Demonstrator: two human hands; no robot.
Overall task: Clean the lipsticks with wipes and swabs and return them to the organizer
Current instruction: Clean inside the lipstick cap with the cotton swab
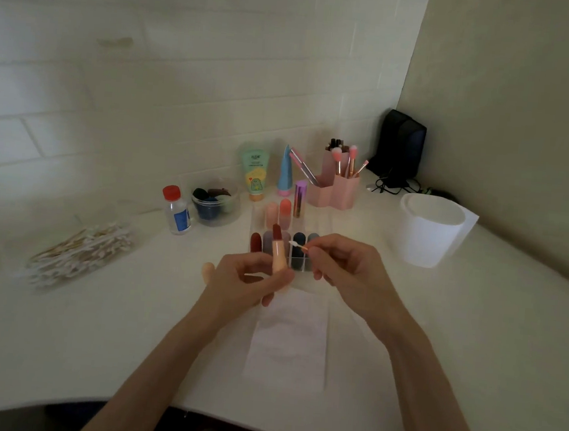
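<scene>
Left hand [246,280] grips smooth cylindrical lipstick [278,254]; right hand [350,272] pinches cotton-tipped swab [296,245].

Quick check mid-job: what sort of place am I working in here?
Probably a home vanity or bathroom counter: a white tiled wall, a pink brush holder with makeup brushes, and a clear lipstick organizer on the white countertop.

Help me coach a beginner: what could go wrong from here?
1. The lipstick is uncapped with its red tip exposed; pressing the swab hard could dent or smear it.
2. The left hand grips only the tube's lower end, so a sideways push from the right hand might tip it into the organizer close behind.
</scene>
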